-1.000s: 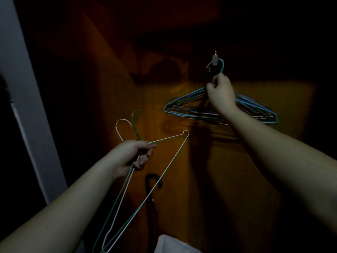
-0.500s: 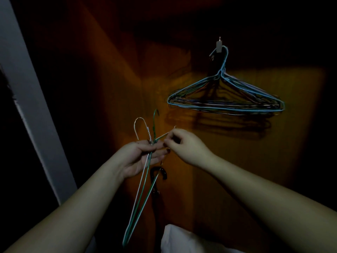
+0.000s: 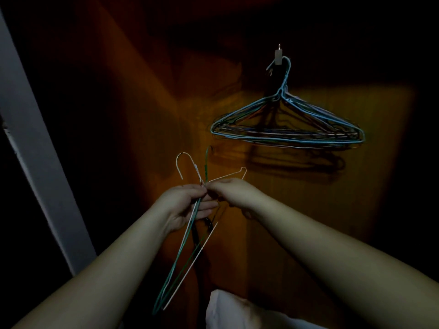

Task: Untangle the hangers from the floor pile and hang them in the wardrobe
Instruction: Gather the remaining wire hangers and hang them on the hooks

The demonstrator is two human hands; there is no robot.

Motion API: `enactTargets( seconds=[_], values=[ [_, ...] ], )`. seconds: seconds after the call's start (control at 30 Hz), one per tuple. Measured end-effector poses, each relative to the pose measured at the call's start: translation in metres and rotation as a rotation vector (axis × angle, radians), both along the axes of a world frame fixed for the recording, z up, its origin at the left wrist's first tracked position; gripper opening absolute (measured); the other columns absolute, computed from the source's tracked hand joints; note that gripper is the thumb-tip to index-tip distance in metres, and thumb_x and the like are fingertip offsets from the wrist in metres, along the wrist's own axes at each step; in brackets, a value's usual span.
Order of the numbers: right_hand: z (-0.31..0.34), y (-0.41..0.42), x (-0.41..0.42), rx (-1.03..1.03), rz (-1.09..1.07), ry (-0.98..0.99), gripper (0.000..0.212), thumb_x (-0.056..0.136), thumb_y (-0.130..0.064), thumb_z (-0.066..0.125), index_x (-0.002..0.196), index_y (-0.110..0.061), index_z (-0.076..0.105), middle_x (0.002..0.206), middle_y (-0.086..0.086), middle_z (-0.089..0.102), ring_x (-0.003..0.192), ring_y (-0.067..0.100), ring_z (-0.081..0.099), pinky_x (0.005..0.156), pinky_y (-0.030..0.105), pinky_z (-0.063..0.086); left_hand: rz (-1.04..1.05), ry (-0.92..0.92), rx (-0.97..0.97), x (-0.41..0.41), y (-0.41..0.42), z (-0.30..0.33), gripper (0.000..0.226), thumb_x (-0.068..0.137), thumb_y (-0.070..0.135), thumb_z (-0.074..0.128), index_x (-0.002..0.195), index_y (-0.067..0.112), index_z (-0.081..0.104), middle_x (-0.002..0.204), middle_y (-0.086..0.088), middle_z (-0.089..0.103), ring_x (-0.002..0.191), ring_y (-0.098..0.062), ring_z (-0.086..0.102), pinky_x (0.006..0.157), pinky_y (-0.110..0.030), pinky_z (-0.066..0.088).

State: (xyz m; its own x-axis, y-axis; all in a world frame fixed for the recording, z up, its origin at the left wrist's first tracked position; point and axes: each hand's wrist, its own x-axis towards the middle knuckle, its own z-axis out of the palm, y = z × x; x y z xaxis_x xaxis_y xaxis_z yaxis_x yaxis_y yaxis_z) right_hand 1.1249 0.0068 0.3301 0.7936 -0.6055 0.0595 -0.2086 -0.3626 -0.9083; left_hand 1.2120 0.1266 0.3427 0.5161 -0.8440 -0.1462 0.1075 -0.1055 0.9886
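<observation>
In a dim wardrobe, my left hand (image 3: 187, 205) grips two wire hangers together at their necks: a white hanger (image 3: 187, 162) and a green hanger (image 3: 206, 160), hooks up, bodies trailing down to the lower left. My right hand (image 3: 235, 193) meets the left one and pinches the white hanger's shoulder wire beside the necks. A bundle of several blue and dark wire hangers (image 3: 287, 124) hangs from a small hook (image 3: 278, 54) on the orange back wall, up and to the right of both hands.
A pale door frame (image 3: 35, 148) runs diagonally down the left side. A black curved handle (image 3: 206, 225) stands below my hands against the wall. White cloth (image 3: 228, 312) lies at the bottom centre.
My right hand left the hanging bundle a second ago and came down to the hangers in my left hand. Since half a second ago the white hanger's shoulder has spread out to the right.
</observation>
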Motion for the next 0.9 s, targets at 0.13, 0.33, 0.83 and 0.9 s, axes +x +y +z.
enactTargets(
  seconds=[0.13,0.33,0.83,0.9],
  values=[
    [-0.006,-0.002,0.005,0.268,0.041,-0.007,0.032,0.089,-0.041,0.064,0.112,-0.020,0.070,0.110,0.000,0.070,0.100,0.016,0.060,0.078,0.031,0.041,0.006,-0.076,0.041,0.000,-0.002,-0.001,0.017,0.098,-0.001,0.042,0.096,0.003,0.058,0.091,-0.015,0.062,0.055,-0.013,0.066,0.048,-0.021,0.053],
    [-0.013,-0.006,0.008,0.231,0.023,-0.010,0.043,0.093,-0.043,0.060,0.119,-0.010,0.065,0.096,0.002,0.068,0.084,0.014,0.061,0.066,0.025,0.042,0.057,-0.224,0.093,0.008,-0.013,-0.006,0.026,0.095,0.003,0.052,0.119,-0.003,0.059,0.122,-0.026,0.061,0.096,-0.031,0.058,0.088,-0.042,0.050],
    [-0.002,-0.041,-0.023,-0.009,-0.028,0.111,0.033,0.104,-0.032,0.040,0.105,-0.011,0.067,0.070,-0.002,0.048,0.055,0.010,0.037,0.047,0.021,0.027,0.154,-0.360,0.151,0.031,-0.018,-0.021,0.014,0.101,0.013,0.046,0.104,0.012,0.059,0.087,-0.009,0.071,0.041,-0.014,0.053,0.036,-0.019,0.038],
    [0.004,-0.050,-0.031,-0.064,-0.063,0.134,0.042,0.104,-0.038,0.037,0.104,-0.011,0.069,0.070,-0.002,0.044,0.054,0.011,0.033,0.045,0.021,0.024,0.186,-0.438,0.161,0.037,-0.016,-0.024,0.016,0.101,0.016,0.048,0.103,0.009,0.062,0.080,-0.008,0.066,0.039,-0.012,0.042,0.034,-0.019,0.027]
  ],
)
